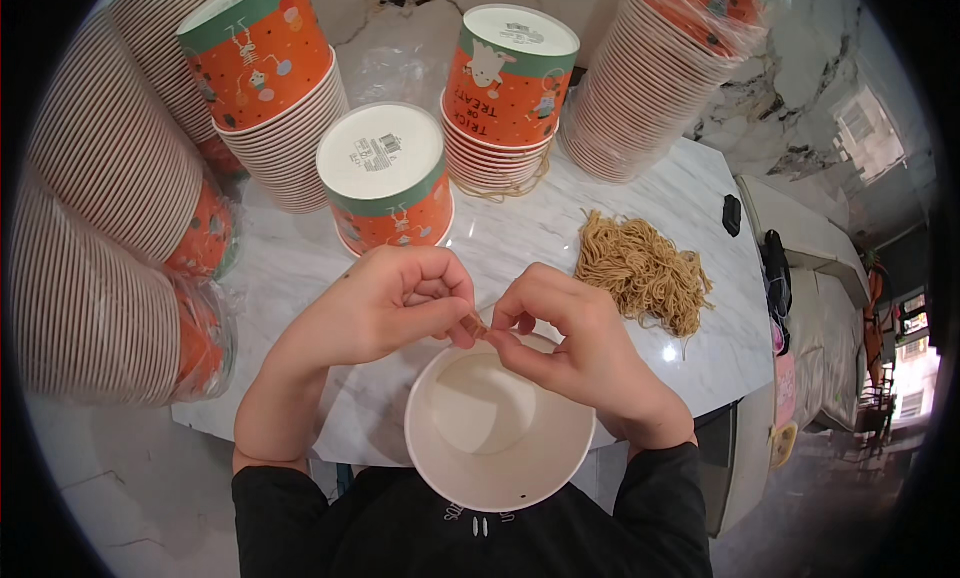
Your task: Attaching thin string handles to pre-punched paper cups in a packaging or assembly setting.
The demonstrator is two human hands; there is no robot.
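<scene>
A white-lined paper bucket (440, 463) tilts at the table's near edge against my dark shirt, its open mouth facing up. A small dark hole shows in its near rim. At the far rim, my left hand (400, 303) and my right hand (565, 343) meet with thumbs and fingers pinched together. Something small and brownish shows between the fingertips, too small to name. To the right of my right hand lies a loose heap of tan cords (645, 270). Beyond my left hand, an orange and green paper bucket (395, 210) stands upside down.
Upside-down bucket stacks stand at the back: a left stack (285, 128), a middle stack (510, 88) with cord around its base, and a plastic-wrapped stack (640, 88). More wrapped stacks (95, 298) line the left. A small black object (732, 215) lies near the table's right edge.
</scene>
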